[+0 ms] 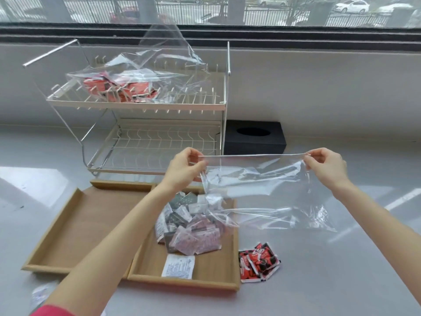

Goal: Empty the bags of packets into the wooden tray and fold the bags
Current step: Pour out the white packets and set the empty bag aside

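Above tray: empty clear bag (262,192) stretched taut over wooden tray (75,222).
Grip: left hand (184,169), right hand (325,166) each pinching a top corner.
Risk: slippery film may slide free, folding crooked.

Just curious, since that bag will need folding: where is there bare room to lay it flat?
Bare grey counter lies right of the red-and-black packets. The wooden tray's left compartment is bare too. Its right compartment, piled with packets, is crowded.
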A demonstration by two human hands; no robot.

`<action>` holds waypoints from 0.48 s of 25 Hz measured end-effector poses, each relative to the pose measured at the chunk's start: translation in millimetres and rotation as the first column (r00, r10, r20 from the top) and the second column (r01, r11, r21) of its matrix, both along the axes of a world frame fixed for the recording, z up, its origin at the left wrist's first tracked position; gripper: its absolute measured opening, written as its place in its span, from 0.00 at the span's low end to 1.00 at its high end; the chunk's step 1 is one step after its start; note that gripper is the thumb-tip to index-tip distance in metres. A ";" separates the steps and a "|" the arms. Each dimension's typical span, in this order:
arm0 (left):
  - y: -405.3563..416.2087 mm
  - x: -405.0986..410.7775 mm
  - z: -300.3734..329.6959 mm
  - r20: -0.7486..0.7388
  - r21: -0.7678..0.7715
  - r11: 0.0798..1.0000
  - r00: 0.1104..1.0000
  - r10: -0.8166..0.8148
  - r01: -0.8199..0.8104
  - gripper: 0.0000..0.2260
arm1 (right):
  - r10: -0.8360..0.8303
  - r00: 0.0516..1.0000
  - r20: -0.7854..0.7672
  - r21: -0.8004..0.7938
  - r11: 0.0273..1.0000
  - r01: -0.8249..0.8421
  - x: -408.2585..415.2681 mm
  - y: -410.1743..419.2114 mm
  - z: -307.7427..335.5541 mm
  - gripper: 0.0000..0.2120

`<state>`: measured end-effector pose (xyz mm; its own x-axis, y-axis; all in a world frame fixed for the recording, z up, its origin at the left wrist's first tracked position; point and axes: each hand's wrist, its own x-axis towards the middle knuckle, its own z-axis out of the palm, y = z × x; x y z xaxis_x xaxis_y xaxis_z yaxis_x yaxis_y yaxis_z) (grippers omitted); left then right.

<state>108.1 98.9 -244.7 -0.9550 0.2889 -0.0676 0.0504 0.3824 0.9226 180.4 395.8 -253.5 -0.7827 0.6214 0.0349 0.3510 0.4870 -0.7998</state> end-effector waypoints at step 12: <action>134.7 -44.9 -74.0 0.176 -0.264 0.965 0.983 0.052 -0.003 0.20 | -0.039 0.979 0.202 -0.046 0.998 0.050 -45.1 102.7 -74.4 0.09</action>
<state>63.2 233.5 -318.7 -0.9272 0.2118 -0.3089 -0.1214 0.6102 0.7829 135.3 498.5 -327.9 -0.7422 0.6527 -0.1521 0.5271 0.4284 -0.7339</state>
